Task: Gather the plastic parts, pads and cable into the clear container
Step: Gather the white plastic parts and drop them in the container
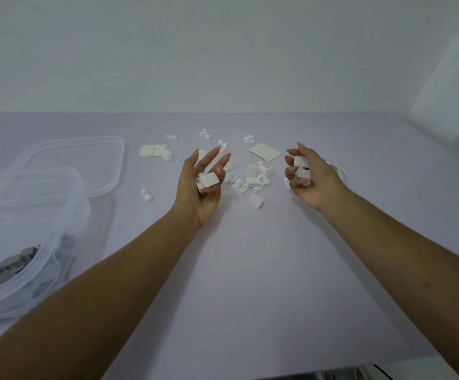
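The pale purple table (250,270) ends at a grey wall (223,50). The left hand (203,187) pinches a small white plastic part (209,180). The right hand (309,178) grips more white parts (301,163). A clear plastic container (66,187) sits left of both.

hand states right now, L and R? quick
Left hand: holds white plastic pieces in its curled fingers, with two fingers straight.
Right hand: fingers curled round a clutch of white plastic parts.
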Action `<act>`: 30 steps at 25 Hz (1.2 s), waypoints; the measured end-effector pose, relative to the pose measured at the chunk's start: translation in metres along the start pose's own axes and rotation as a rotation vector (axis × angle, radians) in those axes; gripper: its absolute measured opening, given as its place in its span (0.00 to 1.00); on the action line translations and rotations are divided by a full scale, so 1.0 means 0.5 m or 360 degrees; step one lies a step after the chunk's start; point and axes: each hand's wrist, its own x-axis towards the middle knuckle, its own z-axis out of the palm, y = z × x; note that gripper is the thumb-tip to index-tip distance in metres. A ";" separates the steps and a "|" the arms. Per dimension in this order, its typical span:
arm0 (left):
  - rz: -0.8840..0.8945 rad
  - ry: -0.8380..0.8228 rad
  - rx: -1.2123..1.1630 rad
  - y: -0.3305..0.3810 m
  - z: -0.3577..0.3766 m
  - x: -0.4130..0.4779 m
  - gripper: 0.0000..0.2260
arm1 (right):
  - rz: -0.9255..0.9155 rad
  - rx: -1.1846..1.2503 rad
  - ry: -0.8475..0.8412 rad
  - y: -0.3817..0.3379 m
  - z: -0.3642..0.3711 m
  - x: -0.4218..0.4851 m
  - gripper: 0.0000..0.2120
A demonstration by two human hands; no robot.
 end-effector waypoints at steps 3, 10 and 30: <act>-0.0085 0.0147 0.0095 -0.021 0.006 0.008 0.11 | -0.0076 -0.0357 0.0099 0.004 0.004 0.006 0.16; 0.0690 0.0262 0.2495 -0.073 0.005 0.009 0.13 | -0.0982 -0.2575 -0.0267 0.028 0.008 0.034 0.12; -0.0229 0.0228 0.0993 -0.050 0.032 0.009 0.14 | -0.0747 -0.2612 -0.0252 0.053 0.025 0.074 0.12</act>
